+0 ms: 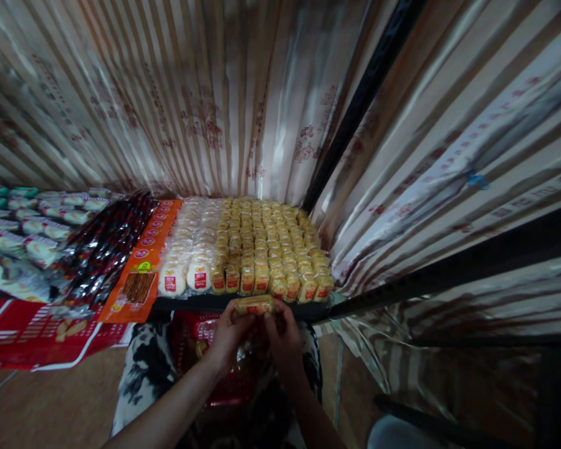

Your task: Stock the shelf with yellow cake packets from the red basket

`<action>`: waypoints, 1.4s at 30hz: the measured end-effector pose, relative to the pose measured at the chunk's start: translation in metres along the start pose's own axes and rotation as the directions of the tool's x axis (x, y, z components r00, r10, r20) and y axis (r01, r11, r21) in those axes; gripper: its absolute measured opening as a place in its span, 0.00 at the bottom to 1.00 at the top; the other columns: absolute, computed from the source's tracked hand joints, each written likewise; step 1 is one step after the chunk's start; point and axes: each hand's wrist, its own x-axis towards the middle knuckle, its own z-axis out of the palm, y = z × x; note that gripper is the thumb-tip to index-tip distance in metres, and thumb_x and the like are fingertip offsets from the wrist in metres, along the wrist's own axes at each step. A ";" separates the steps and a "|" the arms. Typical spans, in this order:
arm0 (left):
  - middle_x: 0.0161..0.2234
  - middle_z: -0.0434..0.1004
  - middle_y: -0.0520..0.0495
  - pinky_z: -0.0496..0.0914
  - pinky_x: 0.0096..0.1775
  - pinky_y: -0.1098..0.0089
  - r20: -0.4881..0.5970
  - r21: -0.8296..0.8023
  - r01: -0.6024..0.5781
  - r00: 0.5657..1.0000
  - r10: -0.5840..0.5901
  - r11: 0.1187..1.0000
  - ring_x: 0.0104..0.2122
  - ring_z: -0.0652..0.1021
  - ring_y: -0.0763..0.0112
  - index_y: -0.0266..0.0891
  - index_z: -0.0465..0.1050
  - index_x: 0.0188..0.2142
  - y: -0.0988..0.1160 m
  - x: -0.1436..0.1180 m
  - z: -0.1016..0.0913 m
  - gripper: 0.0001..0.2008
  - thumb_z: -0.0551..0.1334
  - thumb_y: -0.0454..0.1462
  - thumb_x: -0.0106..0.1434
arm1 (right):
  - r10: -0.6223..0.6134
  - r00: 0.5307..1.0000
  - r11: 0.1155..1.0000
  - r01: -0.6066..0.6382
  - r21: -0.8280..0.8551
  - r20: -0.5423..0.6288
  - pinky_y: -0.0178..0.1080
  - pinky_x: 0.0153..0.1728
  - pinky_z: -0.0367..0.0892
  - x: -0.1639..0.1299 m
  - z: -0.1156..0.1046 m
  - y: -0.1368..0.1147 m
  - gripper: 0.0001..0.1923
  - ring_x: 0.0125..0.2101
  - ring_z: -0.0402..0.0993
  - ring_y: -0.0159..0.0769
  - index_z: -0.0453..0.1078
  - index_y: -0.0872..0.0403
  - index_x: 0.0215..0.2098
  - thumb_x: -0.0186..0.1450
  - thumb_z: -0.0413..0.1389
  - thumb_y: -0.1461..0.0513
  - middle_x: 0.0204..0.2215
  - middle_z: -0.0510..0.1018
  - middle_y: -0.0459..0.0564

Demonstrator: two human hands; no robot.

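Observation:
My left hand (227, 337) and my right hand (284, 333) together hold a small wrapped yellow cake packet (254, 305) lengthwise, just below the front edge of a dark shelf (191, 304). On the shelf, right above the packet, stand rows of the same yellow packets (266, 246). To their left lie round white wrapped cakes (189, 252) with red labels. A red bag or basket (201, 349) sits under my hands, partly hidden by them.
An orange snack pack (144, 265), black glossy packets (103, 246) and white-green wrapped packets (32, 231) fill the shelf's left part. Red printed packaging (32, 333) hangs below at left. Striped satin curtains (206, 106) close in behind and at right, with a dark pole (359, 100).

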 end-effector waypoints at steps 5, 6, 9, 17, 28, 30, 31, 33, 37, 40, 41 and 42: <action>0.27 0.77 0.49 0.68 0.36 0.68 0.251 0.700 -0.163 0.968 -0.026 0.695 0.31 0.77 0.64 0.38 0.67 0.49 0.059 0.018 0.000 0.30 0.67 0.39 0.45 | -0.154 0.985 0.986 0.148 -0.082 -0.073 0.37 0.34 0.72 0.011 -0.018 -0.013 0.15 0.31 0.75 0.35 0.63 0.52 0.38 0.58 0.56 0.53 0.31 0.76 0.48; 0.25 0.76 0.51 0.67 0.35 0.68 0.287 0.826 -0.253 0.958 0.010 0.504 0.29 0.76 0.64 0.40 0.64 0.53 0.081 0.026 0.006 0.33 0.67 0.38 0.45 | -0.199 0.978 0.968 0.185 -0.172 -0.069 0.37 0.34 0.71 0.012 -0.021 -0.015 0.14 0.31 0.74 0.35 0.63 0.52 0.38 0.58 0.55 0.53 0.31 0.76 0.47; 0.30 0.78 0.47 0.66 0.37 0.68 0.343 0.925 -0.369 0.913 0.220 0.090 0.31 0.77 0.65 0.37 0.53 0.61 0.145 0.059 0.047 0.30 0.55 0.40 0.59 | -0.336 0.935 0.817 0.350 -0.457 0.116 0.36 0.34 0.70 0.014 -0.021 -0.019 0.11 0.31 0.73 0.34 0.66 0.53 0.39 0.59 0.54 0.57 0.32 0.76 0.48; 0.32 0.77 0.47 0.66 0.36 0.70 0.556 0.831 -0.540 0.798 0.231 -0.134 0.33 0.75 0.67 0.40 0.72 0.37 0.132 0.050 0.089 0.13 0.49 0.38 0.63 | -0.553 0.799 0.567 0.569 -0.596 0.237 0.39 0.39 0.71 0.031 0.000 -0.012 0.13 0.37 0.74 0.38 0.68 0.56 0.44 0.65 0.47 0.60 0.37 0.77 0.55; 0.33 0.75 0.48 0.65 0.35 0.71 0.030 0.810 -0.231 0.934 0.355 0.539 0.32 0.75 0.68 0.41 0.65 0.39 -0.003 0.017 0.003 0.08 0.54 0.36 0.59 | -0.502 0.812 0.474 0.547 -0.690 0.298 0.43 0.48 0.68 0.033 -0.003 0.002 0.18 0.47 0.70 0.39 0.67 0.52 0.52 0.67 0.44 0.61 0.46 0.74 0.54; 0.33 0.75 0.47 0.66 0.35 0.70 0.024 0.794 -0.234 0.934 0.356 0.562 0.32 0.76 0.68 0.41 0.64 0.39 -0.005 0.023 0.007 0.07 0.54 0.37 0.60 | -0.521 0.813 0.439 0.517 -0.735 0.261 0.42 0.45 0.69 0.035 -0.004 -0.001 0.18 0.45 0.70 0.40 0.69 0.53 0.51 0.67 0.45 0.60 0.44 0.73 0.56; 0.33 0.75 0.47 0.66 0.35 0.70 0.031 0.790 -0.242 0.934 0.357 0.564 0.32 0.76 0.68 0.41 0.63 0.37 -0.006 0.026 0.008 0.06 0.54 0.37 0.60 | -0.527 0.814 0.421 0.501 -0.757 0.245 0.42 0.43 0.70 0.036 -0.005 -0.002 0.18 0.43 0.71 0.40 0.70 0.53 0.50 0.67 0.45 0.59 0.43 0.73 0.57; 0.31 0.75 0.47 0.65 0.35 0.70 0.019 0.801 -0.226 0.935 0.354 0.555 0.31 0.75 0.68 0.41 0.63 0.35 -0.006 0.031 0.011 0.05 0.54 0.39 0.60 | -0.539 0.808 0.393 0.492 -0.777 0.239 0.41 0.40 0.70 0.039 -0.006 -0.003 0.17 0.39 0.71 0.39 0.71 0.54 0.49 0.67 0.46 0.59 0.41 0.73 0.57; 0.29 0.73 0.49 0.64 0.34 0.69 -0.039 0.802 -0.182 0.935 0.353 0.570 0.29 0.74 0.68 0.41 0.62 0.33 -0.009 0.039 0.013 0.06 0.55 0.41 0.59 | -0.569 0.768 0.364 0.558 -0.746 0.296 0.41 0.43 0.69 0.044 -0.008 0.000 0.17 0.41 0.71 0.39 0.71 0.54 0.48 0.67 0.45 0.62 0.40 0.74 0.55; 0.27 0.72 0.50 0.65 0.33 0.70 -0.038 0.748 -0.213 0.932 0.360 0.629 0.28 0.74 0.69 0.41 0.62 0.30 -0.012 0.043 0.015 0.07 0.55 0.42 0.59 | -0.577 0.747 0.377 0.601 -0.705 0.329 0.44 0.48 0.66 0.049 -0.010 0.001 0.17 0.45 0.69 0.40 0.69 0.55 0.49 0.67 0.44 0.64 0.42 0.75 0.55; 0.26 0.71 0.51 0.65 0.33 0.71 -0.044 0.729 -0.216 0.932 0.359 0.650 0.27 0.73 0.70 0.41 0.62 0.29 -0.013 0.045 0.015 0.08 0.55 0.42 0.59 | -0.571 0.748 0.385 0.608 -0.695 0.338 0.44 0.48 0.66 0.050 -0.010 0.001 0.18 0.46 0.69 0.40 0.69 0.55 0.50 0.67 0.43 0.64 0.43 0.76 0.54; 0.26 0.71 0.51 0.65 0.32 0.71 -0.055 0.711 -0.212 0.934 0.353 0.671 0.27 0.73 0.71 0.41 0.62 0.29 -0.014 0.046 0.016 0.08 0.55 0.43 0.59 | -0.564 0.749 0.390 0.612 -0.688 0.347 0.45 0.49 0.65 0.051 -0.010 0.000 0.18 0.47 0.69 0.40 0.68 0.54 0.51 0.67 0.43 0.64 0.44 0.76 0.54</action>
